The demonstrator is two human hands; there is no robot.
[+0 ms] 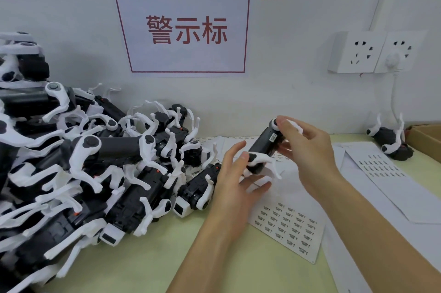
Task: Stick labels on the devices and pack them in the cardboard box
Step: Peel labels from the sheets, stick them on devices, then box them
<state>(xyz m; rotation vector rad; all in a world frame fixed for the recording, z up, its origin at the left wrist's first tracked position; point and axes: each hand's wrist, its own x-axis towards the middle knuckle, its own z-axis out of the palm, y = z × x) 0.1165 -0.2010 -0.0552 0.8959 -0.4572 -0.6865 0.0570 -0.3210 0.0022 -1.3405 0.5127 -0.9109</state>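
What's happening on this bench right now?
A person holds one black-and-white device above a label sheet: the right hand grips its upper end, the left hand pinches its lower end. A small label already shows on its body. A pile of devices lies left; the cardboard box sits far right.

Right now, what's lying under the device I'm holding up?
Under the held device lie white label sheets on the green table. The left hand covers part of the sheet, so what lies beneath it cannot be seen.
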